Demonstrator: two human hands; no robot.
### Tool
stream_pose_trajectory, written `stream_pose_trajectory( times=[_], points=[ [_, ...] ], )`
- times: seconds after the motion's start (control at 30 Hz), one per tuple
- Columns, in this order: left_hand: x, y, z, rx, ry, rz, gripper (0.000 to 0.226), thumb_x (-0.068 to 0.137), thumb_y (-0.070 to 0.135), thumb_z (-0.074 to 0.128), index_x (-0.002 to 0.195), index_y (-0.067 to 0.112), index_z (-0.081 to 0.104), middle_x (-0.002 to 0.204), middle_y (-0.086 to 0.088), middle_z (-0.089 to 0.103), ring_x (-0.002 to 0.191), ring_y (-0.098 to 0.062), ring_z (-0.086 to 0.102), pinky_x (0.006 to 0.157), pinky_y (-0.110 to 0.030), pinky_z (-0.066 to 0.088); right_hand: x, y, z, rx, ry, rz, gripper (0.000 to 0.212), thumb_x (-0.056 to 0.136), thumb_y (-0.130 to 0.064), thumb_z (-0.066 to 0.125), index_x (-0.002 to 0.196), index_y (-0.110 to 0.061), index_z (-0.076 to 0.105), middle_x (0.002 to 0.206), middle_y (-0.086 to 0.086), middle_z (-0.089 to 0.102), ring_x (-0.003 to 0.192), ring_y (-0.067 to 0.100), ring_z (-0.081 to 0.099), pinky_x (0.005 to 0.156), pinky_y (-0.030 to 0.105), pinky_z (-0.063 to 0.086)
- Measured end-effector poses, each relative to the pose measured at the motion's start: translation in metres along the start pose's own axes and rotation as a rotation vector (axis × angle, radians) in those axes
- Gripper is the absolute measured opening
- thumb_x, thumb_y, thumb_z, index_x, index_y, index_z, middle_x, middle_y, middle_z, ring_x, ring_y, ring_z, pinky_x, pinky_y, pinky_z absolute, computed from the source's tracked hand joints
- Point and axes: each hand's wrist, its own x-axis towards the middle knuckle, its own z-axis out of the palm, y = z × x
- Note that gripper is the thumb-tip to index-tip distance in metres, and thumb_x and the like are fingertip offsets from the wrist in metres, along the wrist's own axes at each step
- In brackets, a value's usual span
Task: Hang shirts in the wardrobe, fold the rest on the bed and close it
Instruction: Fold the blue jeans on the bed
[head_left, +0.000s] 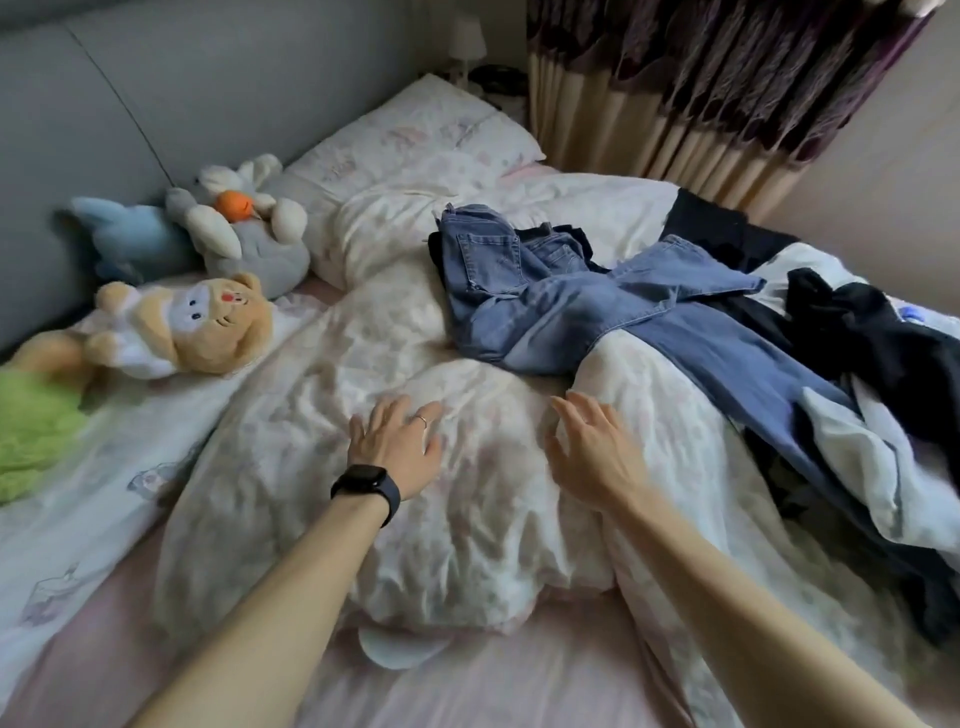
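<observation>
Both hands lie flat and empty on the rumpled duvet (415, 545). The left hand (397, 447), with a watch (366, 486) at its wrist, has its fingers straight and spread. The right hand (592, 454) near it is open too, its fingers slightly bent and gripping nothing.

They seem to be pressing the duvet down to make a level place for folding, or reaching for the jeans (545, 301), which lie crumpled just beyond the fingertips. To do it well, smooth the hump with wide outward strokes, then draw the jeans closer by the waistband rather than by one leg.

That leg runs off to the right among a heap of dark clothes (857, 338) and a white garment (857, 452) near the bed's right edge, so a careless tug could drag those over the side. The best open room looks to be the bare sheet (493, 696) nearest the body. Soft toys (208, 322) crowd the left side by the headboard (78, 104). No wardrobe is in view.
</observation>
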Motion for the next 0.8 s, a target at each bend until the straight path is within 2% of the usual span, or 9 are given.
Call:
stream_pose_trajectory(
  times=[0.07, 0.17, 0.27, 0.33, 0.4, 0.57, 0.63, 0.7, 0.8],
  points=[
    [0.024, -0.01, 0.031, -0.009, -0.01, -0.023, 0.055, 0.098, 0.057, 0.032, 0.152, 0.049, 0.023, 0.165, 0.005, 0.013, 0.151, -0.025, 0.007, 0.118, -0.053, 0.013, 0.038, 0.002, 0.024, -0.07, 0.07, 0.0, 0.06, 0.097, -0.043, 0.051, 0.152, -0.024, 0.037, 0.158, 0.002, 0.035, 0.136, 0.029, 0.04, 0.109, 0.041, 0.04],
    [0.028, -0.02, 0.075, 0.008, 0.107, -0.02, 0.056, 0.099, 0.061, 0.023, 0.153, 0.053, 0.011, 0.167, 0.009, 0.003, 0.153, -0.024, 0.0, 0.116, -0.06, 0.011, 0.083, -0.003, 0.048, -0.202, 0.2, -0.029, 0.068, 0.096, -0.045, 0.054, 0.156, -0.024, 0.029, 0.161, 0.002, 0.03, 0.123, 0.029, 0.049, 0.093, 0.04, 0.048],
    [0.028, -0.025, 0.095, 0.051, 0.178, -0.009, 0.056, 0.1, 0.06, 0.015, 0.155, 0.051, 0.005, 0.167, 0.008, 0.004, 0.154, -0.025, 0.002, 0.116, -0.061, 0.012, 0.121, -0.007, 0.054, -0.319, 0.143, 0.012, 0.07, 0.1, -0.037, 0.051, 0.158, -0.034, 0.013, 0.163, -0.001, 0.019, 0.113, 0.027, 0.051, 0.073, 0.036, 0.047],
    [0.034, -0.024, 0.095, 0.047, 0.141, -0.015, 0.056, 0.1, 0.061, 0.013, 0.154, 0.052, 0.002, 0.167, 0.01, 0.0, 0.154, -0.023, -0.002, 0.117, -0.061, 0.01, 0.136, -0.011, 0.051, -0.345, 0.091, 0.057, 0.052, 0.101, -0.024, 0.046, 0.15, -0.033, 0.032, 0.149, 0.002, 0.039, 0.111, 0.03, 0.054, 0.064, 0.034, 0.038],
    [0.037, -0.025, 0.093, 0.025, 0.063, -0.033, 0.057, 0.099, 0.063, 0.012, 0.153, 0.053, 0.0, 0.167, 0.012, -0.004, 0.153, -0.021, -0.006, 0.118, -0.061, 0.007, 0.139, -0.018, 0.042, -0.291, 0.132, 0.079, 0.033, 0.099, -0.017, 0.046, 0.131, -0.025, 0.053, 0.125, 0.003, 0.054, 0.105, 0.032, 0.057, 0.063, 0.034, 0.034],
    [0.043, -0.027, 0.049, -0.046, -0.24, -0.013, 0.058, 0.099, 0.065, 0.014, 0.152, 0.054, -0.006, 0.166, 0.011, -0.007, 0.153, -0.024, -0.003, 0.119, -0.056, 0.011, 0.099, -0.013, -0.019, -0.015, 0.341, 0.056, 0.021, 0.104, -0.028, 0.04, 0.114, -0.016, 0.053, 0.104, 0.008, 0.058, 0.093, 0.034, 0.058, 0.064, 0.033, 0.03],
    [0.039, -0.021, 0.016, -0.236, -0.352, -0.044, 0.061, 0.1, 0.066, 0.018, 0.156, 0.047, 0.004, 0.167, 0.008, 0.003, 0.153, -0.026, 0.009, 0.118, -0.048, 0.018, 0.066, 0.0, -0.049, 0.053, 0.376, 0.069, 0.029, 0.103, -0.037, 0.035, 0.105, -0.015, 0.054, 0.102, 0.009, 0.06, 0.092, 0.034, 0.058, 0.065, 0.034, 0.031],
    [0.031, -0.011, -0.015, -0.638, -0.324, -0.163, 0.069, 0.098, 0.067, 0.03, 0.158, 0.035, 0.02, 0.164, 0.001, 0.021, 0.148, -0.027, 0.027, 0.115, -0.04, 0.027, 0.028, 0.01, -0.077, 0.137, 0.412, 0.081, 0.035, 0.099, -0.04, 0.031, 0.1, -0.016, 0.055, 0.099, 0.008, 0.061, 0.09, 0.034, 0.058, 0.066, 0.035, 0.035],
    [0.009, 0.021, -0.059, -1.085, -0.23, -0.324, 0.09, 0.087, 0.079, 0.037, 0.158, 0.027, 0.02, 0.162, -0.002, 0.027, 0.145, -0.029, 0.032, 0.117, -0.046, 0.028, -0.039, 0.017, -0.112, 0.284, 0.451, 0.127, 0.018, 0.099, -0.027, 0.043, 0.096, -0.016, 0.058, 0.092, 0.0, 0.06, 0.086, 0.03, 0.058, 0.069, 0.037, 0.04]
  ],
)
